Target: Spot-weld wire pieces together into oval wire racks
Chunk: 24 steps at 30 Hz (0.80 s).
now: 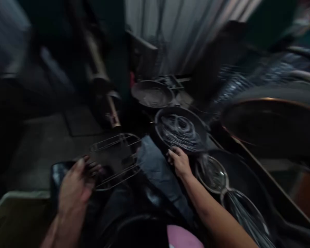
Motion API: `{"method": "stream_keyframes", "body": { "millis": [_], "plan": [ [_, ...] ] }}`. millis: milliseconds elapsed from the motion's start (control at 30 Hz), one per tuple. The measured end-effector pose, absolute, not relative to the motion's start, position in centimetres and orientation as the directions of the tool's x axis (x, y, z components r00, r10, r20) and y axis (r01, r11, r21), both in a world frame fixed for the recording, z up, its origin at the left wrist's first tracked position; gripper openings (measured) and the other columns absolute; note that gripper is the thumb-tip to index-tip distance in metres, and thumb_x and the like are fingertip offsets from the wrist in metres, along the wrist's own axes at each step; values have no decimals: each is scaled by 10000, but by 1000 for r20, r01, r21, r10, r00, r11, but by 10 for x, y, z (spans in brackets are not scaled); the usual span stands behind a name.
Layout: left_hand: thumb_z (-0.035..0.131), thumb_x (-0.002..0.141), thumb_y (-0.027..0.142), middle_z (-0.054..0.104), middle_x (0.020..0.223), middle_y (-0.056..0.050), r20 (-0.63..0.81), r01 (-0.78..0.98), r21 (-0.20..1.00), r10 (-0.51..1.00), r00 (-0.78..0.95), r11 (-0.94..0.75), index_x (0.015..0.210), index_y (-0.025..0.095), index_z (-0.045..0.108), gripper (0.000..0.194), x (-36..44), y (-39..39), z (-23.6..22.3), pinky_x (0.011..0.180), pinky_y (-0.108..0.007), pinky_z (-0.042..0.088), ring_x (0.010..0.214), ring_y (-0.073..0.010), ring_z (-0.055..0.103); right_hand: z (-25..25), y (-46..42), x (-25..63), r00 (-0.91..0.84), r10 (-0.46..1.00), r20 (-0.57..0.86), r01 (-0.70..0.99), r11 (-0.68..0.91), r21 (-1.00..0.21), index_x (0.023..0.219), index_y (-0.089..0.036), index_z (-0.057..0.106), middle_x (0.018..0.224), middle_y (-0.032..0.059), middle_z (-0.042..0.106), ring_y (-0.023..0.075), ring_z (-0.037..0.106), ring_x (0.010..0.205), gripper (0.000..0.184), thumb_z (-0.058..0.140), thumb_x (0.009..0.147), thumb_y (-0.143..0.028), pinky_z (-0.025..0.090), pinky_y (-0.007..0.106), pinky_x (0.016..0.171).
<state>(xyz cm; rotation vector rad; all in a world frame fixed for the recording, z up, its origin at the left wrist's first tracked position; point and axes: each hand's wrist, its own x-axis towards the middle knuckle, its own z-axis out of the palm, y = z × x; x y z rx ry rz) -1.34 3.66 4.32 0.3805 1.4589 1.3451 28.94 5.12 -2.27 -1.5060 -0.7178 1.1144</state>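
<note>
A wire frame (119, 179) with long, thin parallel rods and a rounded far end stretches across my lap. At its near left end is my left hand (79, 181), fingers curled around it; motion blur smears the exact grip. My right hand (179, 162) is closed, thumb and fingertips together, at the near rim of a dark round pan (201, 129). Inside that pan lie loops of coiled wire (181, 132). Whatever the right fingers pinch is too small or hidden to make out. Blue-grey cloth (153, 165) covers my leg between the hands.
Behind the coil pan stands another shallow pan (152, 94). Round metal rings (214, 174) and a bundle of straight wires (245, 213) lie to the right. A large dark round pan (271, 120) is at far right. A wooden-handled tool (113, 112) points toward the frame.
</note>
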Motion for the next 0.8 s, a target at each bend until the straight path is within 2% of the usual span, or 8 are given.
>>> {"method": "stream_keyframes", "body": {
  "millis": [67, 133, 200, 267, 400, 533, 800],
  "plan": [
    [585, 744, 229, 621, 632, -10, -500, -513, 822, 743, -445, 246, 890, 145, 593, 169, -36, 29, 39, 496, -234, 488, 547, -143, 604, -15, 56, 273, 225, 921, -317, -104, -300, -948, 783, -160, 536, 540, -42, 525, 42, 392, 382, 258, 658, 635, -334, 275, 157, 357],
    [621, 702, 208, 637, 618, -33, -507, -582, 789, 745, -434, 198, 896, 140, 599, 208, -44, 28, 35, 470, -219, 483, 539, -156, 617, -5, 62, 260, -56, 915, -399, -61, -402, -914, 761, -146, 549, 539, -29, 542, 39, 389, 366, 231, 665, 638, -305, 258, 157, 346],
    [629, 698, 205, 645, 637, -48, -505, -605, 774, 757, -414, 185, 928, 133, 595, 243, -43, 29, 32, 479, -222, 490, 553, -163, 626, 4, 66, 243, -334, 803, -493, 0, -523, -852, 731, -131, 555, 541, -11, 561, 45, 400, 350, 224, 682, 611, -271, 246, 157, 326],
    [613, 717, 202, 643, 645, -51, -522, -627, 754, 756, -395, 194, 943, 129, 593, 238, -39, 29, 32, 486, -223, 492, 561, -164, 629, 8, 69, 219, -467, 700, -540, 0, -610, -792, 707, -127, 553, 526, -10, 562, 55, 419, 352, 237, 704, 562, -239, 264, 157, 316],
    [579, 751, 205, 640, 664, -60, -561, -648, 724, 748, -356, 234, 955, 126, 589, 219, -34, 25, 33, 477, -227, 490, 574, -171, 632, 4, 74, 171, -579, 635, -511, -134, -692, -709, 712, -141, 524, 528, -14, 571, 65, 458, 376, 274, 717, 548, -246, 314, 156, 336],
    [570, 754, 200, 639, 668, -66, -552, -652, 722, 761, -341, 232, 953, 117, 582, 215, -35, 22, 33, 488, -237, 498, 565, -170, 631, 4, 79, 148, -620, 653, -434, -253, -691, -677, 771, -165, 494, 575, -12, 600, 64, 460, 374, 321, 717, 568, -272, 327, 164, 355],
    [611, 720, 239, 636, 655, -62, -500, -629, 754, 787, -362, 190, 969, 108, 571, 285, -36, 21, 30, 517, -272, 511, 557, -176, 625, 3, 80, 143, -674, 659, -333, -313, -663, -680, 820, -169, 490, 631, -22, 578, 48, 440, 418, 238, 653, 667, -252, 361, 178, 420]
  ]
}}
